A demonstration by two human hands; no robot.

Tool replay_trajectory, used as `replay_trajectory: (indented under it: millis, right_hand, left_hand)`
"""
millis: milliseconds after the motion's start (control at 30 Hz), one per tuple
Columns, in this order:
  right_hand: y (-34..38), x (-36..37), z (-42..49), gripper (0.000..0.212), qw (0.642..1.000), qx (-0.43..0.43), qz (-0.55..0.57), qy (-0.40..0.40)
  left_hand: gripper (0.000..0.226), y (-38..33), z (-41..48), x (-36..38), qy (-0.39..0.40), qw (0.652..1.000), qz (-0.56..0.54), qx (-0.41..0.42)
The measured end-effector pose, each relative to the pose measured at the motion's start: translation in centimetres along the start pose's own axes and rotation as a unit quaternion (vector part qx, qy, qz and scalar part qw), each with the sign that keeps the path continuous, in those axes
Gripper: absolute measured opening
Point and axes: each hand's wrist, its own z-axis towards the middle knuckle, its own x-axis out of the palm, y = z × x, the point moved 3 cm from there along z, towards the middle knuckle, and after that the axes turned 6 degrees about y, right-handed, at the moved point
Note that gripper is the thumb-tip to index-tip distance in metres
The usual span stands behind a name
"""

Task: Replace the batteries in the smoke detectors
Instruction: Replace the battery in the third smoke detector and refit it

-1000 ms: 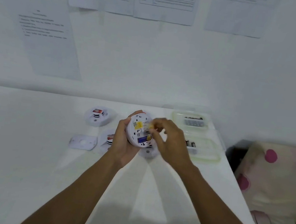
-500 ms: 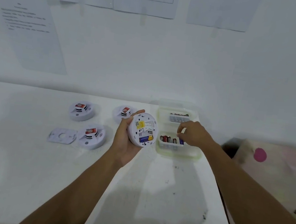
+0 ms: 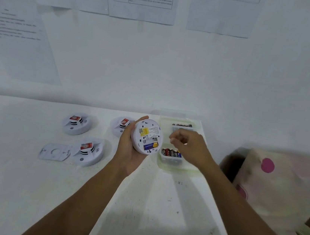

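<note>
Head view: above the bare near worktop (image 3: pixel 148 205), the left grip (image 3: pixel 125 153) cradles an opened smoke detector (image 3: pixel 148 134) by its rim, back tilted toward the camera, likely so the battery bay can be read. One blue-and-yellow battery (image 3: pixel 150 146) sits in the lower slot; the slot above looks vacant. Just beside it, the right grip (image 3: pixel 189 147) hovers with curled fingers over the near plastic tub (image 3: pixel 179 168) of red-and-black batteries (image 3: pixel 170 152); blur hides whether it pinches one. To the left, a detached mounting plate (image 3: pixel 55 151) and three more detectors (image 3: pixel 83 150) (image 3: pixel 76 123) (image 3: pixel 118 125) lie on the worktop, seemingly queued. Farther back, a second tub (image 3: pixel 198 123) holds spare batteries (image 3: pixel 181 124).
</note>
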Motion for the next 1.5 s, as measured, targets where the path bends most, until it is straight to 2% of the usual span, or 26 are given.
replay_trajectory:
  millis: [133, 267, 400, 533, 700, 867, 1067, 1267, 1400, 1500]
  right_hand:
    - [1.8, 3.2, -2.0, 0.014, 0.994, 0.011, 0.096, -0.059]
    - [1.6, 4.6, -2.1, 0.016, 0.977, 0.068, 0.170, -0.107]
    - [2.7, 5.8, -1.6, 0.015, 0.960, 0.103, 0.242, -0.095]
    - [3.0, 5.4, -1.5, 0.007, 0.955, 0.111, 0.239, -0.137]
    - [2.9, 5.0, -1.4, 0.009, 0.950, 0.116, 0.252, -0.147]
    - [2.7, 5.0, -1.6, 0.012, 0.952, 0.117, 0.243, -0.146]
    - [2.3, 4.6, -1.4, 0.013, 0.940, 0.136, 0.286, -0.124]
    - [2.1, 3.1, -1.5, 0.006, 0.956, 0.078, 0.230, -0.164]
    - [0.9, 0.6, -0.8, 0.012, 0.950, 0.057, 0.283, -0.119]
    - [-1.3, -2.7, 0.3, 0.011, 0.980, 0.057, 0.173, -0.081]
  left_hand:
    - [0.043, 0.3, 0.6, 0.4, -0.010, 0.999, 0.033, 0.022]
    - [0.039, 0.3, 0.9, 0.6, -0.009, 0.998, 0.053, 0.034]
    - [0.037, 0.6, 1.1, 1.1, -0.012, 0.996, 0.083, 0.033]
    - [0.039, -0.4, 1.5, 1.1, -0.015, 0.996, 0.063, 0.068]
    - [0.039, -0.5, 1.7, 1.4, -0.003, 0.994, 0.084, 0.066]
    - [0.037, 0.1, 1.9, 1.4, -0.009, 0.992, 0.108, 0.064]
    - [0.032, 0.0, 2.0, 1.5, -0.001, 0.992, 0.104, 0.073]
    - [0.033, 0.6, 2.3, 1.8, 0.012, 0.995, 0.089, 0.049]
    - [0.033, 0.8, 2.4, 2.2, 0.017, 0.996, 0.073, 0.038]
    - [0.032, 0.4, 2.5, 1.8, 0.015, 0.998, 0.059, 0.031]
